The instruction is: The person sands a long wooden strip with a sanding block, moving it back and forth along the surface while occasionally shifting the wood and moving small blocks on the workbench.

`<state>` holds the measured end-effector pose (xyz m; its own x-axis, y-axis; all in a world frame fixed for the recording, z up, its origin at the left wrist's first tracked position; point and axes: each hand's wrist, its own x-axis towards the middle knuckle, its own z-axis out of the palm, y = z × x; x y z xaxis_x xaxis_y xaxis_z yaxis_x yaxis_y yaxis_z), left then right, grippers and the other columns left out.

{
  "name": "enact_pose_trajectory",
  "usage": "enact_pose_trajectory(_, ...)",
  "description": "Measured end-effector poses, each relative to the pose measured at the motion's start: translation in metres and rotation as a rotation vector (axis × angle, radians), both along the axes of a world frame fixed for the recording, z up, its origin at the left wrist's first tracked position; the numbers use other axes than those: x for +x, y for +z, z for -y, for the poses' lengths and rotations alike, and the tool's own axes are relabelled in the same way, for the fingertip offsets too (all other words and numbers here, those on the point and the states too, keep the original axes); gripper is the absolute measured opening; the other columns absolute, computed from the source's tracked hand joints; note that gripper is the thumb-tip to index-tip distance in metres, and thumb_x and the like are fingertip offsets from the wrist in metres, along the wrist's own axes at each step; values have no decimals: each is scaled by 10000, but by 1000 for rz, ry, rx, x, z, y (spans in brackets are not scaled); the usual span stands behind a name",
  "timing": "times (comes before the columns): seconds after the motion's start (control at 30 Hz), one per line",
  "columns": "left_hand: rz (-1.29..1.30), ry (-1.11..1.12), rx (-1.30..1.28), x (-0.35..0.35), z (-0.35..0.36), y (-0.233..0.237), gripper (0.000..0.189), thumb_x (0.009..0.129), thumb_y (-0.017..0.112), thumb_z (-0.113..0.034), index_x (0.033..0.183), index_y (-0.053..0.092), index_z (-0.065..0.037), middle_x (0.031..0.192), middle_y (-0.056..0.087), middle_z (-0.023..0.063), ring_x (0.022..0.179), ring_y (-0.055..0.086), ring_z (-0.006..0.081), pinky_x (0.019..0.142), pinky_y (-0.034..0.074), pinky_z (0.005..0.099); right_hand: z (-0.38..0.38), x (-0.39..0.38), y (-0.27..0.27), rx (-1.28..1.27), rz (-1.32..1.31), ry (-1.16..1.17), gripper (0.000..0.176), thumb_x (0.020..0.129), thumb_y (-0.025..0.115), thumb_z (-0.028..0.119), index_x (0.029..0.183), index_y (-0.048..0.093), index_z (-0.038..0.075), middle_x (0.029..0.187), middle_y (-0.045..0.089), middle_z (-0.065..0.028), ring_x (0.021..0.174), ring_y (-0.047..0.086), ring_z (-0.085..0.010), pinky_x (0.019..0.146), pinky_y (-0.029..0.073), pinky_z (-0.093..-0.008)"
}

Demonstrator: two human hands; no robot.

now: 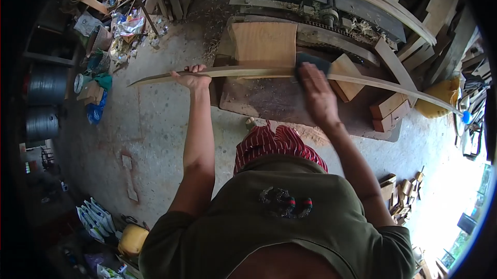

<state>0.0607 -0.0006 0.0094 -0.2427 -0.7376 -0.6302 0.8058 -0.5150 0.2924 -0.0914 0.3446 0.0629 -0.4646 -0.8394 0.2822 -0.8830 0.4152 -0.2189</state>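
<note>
A long, thin wooden strip [248,72] runs crosswise in front of me, over the edge of a wooden board [265,41] on the low worktable [259,98]. My left hand [192,77] is closed around the strip's left part, palm up, with the strip's end reaching out past it. My right hand [317,90], a little blurred, presses a dark sheet of sandpaper [313,63] onto the middle of the strip. Its fingers lie over the sheet, and the thumb side is hard to make out.
Wooden blocks [389,111] and a flat offcut [348,78] lie on the worktable's right side. Behind stands a machine with a chain [331,17], with long planks [373,2] above it. A yellow container [439,98] is under the strip's right end. Metal drums [46,85] stand left.
</note>
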Motion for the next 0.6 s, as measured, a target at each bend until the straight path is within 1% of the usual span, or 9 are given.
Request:
enact_pose_trajectory(0.03, 12, 2, 7, -1, 0, 0, 625, 895, 391, -747, 721, 335, -149, 563, 308, -24, 472, 322, 130, 476, 307, 280, -17, -10, 1, -77, 36, -76, 653, 758, 512, -117, 1399, 447, -12, 1464, 439, -177, 1369, 410, -324, 1148, 341, -410)
enact_pose_trajectory(0.13, 56, 25, 25, -5, -2, -1, 637, 889, 388, -756, 718, 337, -145, 561, 322, -21, 456, 330, 129, 460, 311, 274, -34, -23, -3, -30, -178, -205, 558, 789, 533, -75, 1343, 476, -56, 1395, 493, -208, 1341, 439, -340, 1133, 354, -417)
enact_pose_trajectory(0.2, 88, 32, 30, -6, 1, -4, 643, 887, 388, -758, 714, 331, -141, 560, 326, -18, 449, 325, 130, 456, 310, 274, -2, -7, 0, -106, 51, -196, 536, 808, 535, -43, 1342, 488, -46, 1412, 482, -199, 1354, 420, -342, 1152, 323, -424)
enact_pose_trajectory(0.23, 79, 10, 17, -2, 8, -11, 648, 885, 373, -765, 699, 315, -146, 552, 320, -15, 451, 315, 139, 461, 311, 283, 21, 8, -4, -60, 31, -127, 544, 846, 470, -27, 1389, 456, -19, 1453, 445, -191, 1374, 396, -328, 1164, 303, -414)
enact_pose_trajectory(0.3, 86, -46, 12, -5, 11, -15, 660, 876, 344, -782, 675, 276, -157, 537, 294, -9, 453, 294, 159, 471, 308, 305, 71, 37, -24, 94, -97, 70, 556, 837, 496, 89, 1372, 460, -58, 1511, 368, -184, 1420, 322, -303, 1186, 258, -412)
enact_pose_trajectory(0.4, 167, -70, 31, -5, 18, -15, 666, 856, 319, -809, 657, 234, -179, 523, 238, -10, 467, 268, 178, 507, 301, 325, 118, 59, -21, -103, 15, 191, 546, 839, 502, 97, 1357, 477, -70, 1477, 417, -193, 1397, 365, -324, 1174, 285, -422)
enact_pose_trajectory(0.5, 254, -32, 93, -11, 11, 0, 660, 853, 360, -801, 657, 236, -183, 536, 244, -19, 495, 271, 173, 543, 302, 315, 77, 35, -10, 66, -75, 146, 544, 831, 508, 69, 1363, 487, -45, 1466, 433, -190, 1385, 391, -316, 1170, 295, -419)
enact_pose_trajectory(0.53, 249, -25, 98, -12, 11, -1, 660, 853, 360, -801, 657, 236, -183, 536, 244, -19, 495, 271, 173, 543, 302, 315, 51, 19, -11, -41, 53, 53, 558, 822, 503, 20, 1379, 485, -6, 1471, 430, -175, 1386, 392, -303, 1172, 294, -413)
enact_pose_trajectory(0.6, 278, -5, 90, -12, 12, -5, 636, 864, 411, -767, 667, 279, -177, 574, 295, -24, 523, 283, 161, 563, 289, 316, -14, -18, -15, 14, -40, -131, 547, 829, 534, 37, 1372, 483, -6, 1489, 406, -170, 1396, 370, -316, 1163, 308, -411)
